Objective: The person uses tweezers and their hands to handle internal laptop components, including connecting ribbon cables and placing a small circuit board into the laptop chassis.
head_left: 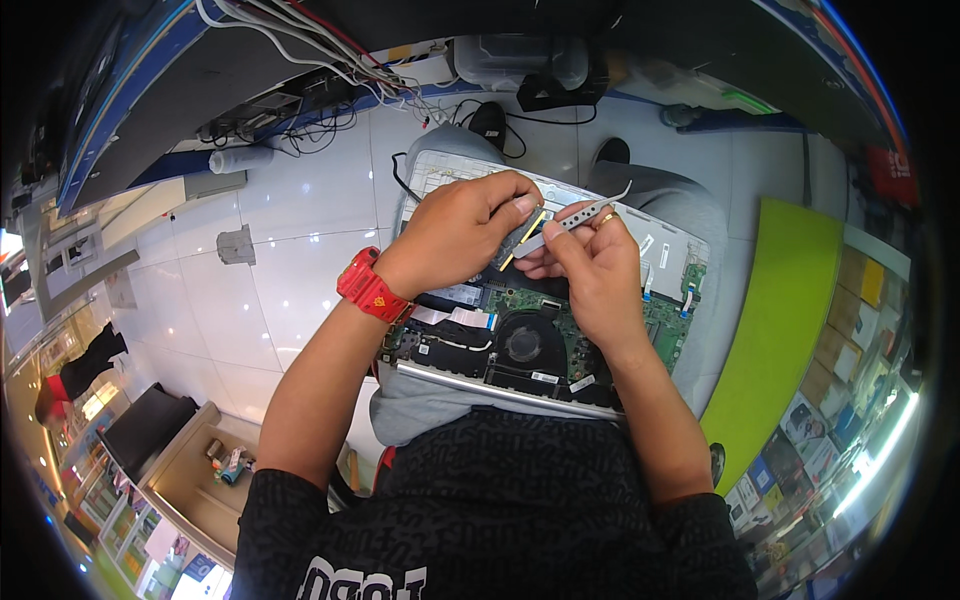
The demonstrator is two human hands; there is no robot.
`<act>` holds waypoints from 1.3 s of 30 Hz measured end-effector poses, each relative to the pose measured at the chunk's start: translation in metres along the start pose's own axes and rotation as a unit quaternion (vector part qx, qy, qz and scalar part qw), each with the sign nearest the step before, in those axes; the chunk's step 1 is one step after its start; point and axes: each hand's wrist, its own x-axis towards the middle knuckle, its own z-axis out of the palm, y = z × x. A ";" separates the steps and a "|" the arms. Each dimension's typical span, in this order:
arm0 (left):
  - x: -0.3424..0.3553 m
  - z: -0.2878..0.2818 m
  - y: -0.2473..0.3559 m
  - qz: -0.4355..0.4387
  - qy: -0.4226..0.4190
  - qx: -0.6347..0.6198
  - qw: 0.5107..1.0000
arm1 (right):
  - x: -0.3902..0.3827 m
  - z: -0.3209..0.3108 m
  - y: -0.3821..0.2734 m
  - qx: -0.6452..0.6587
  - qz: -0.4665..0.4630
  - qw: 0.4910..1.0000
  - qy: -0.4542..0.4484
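Note:
An opened laptop [480, 377] lies across my lap, its green circuit board [520, 300] and round black fan [522, 343] exposed. My left hand [465, 225], with a red watch on the wrist, is closed in a pinch over the laptop's far part. Its fingertips grip a thin dark flat piece with a yellow strip [523, 240] along it; the exact kind of piece is unclear. My right hand [600, 270] is closed around grey curved tweezers [590, 213], their bent tip pointing away to the upper right. Its fingertips are beside the yellow-edged piece.
White ribbon cable [460, 317] lies on the laptop's left side. Loose cables [300, 40] hang from the workbench ahead. A clear plastic bin [520, 60] sits beyond my feet. A green panel [765, 300] and glass display case stand at right; an open drawer [200, 490] is at lower left.

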 end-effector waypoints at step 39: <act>0.000 0.002 -0.004 0.028 0.024 0.015 0.999 | -0.001 0.004 0.001 -0.004 0.026 1.000 -0.013</act>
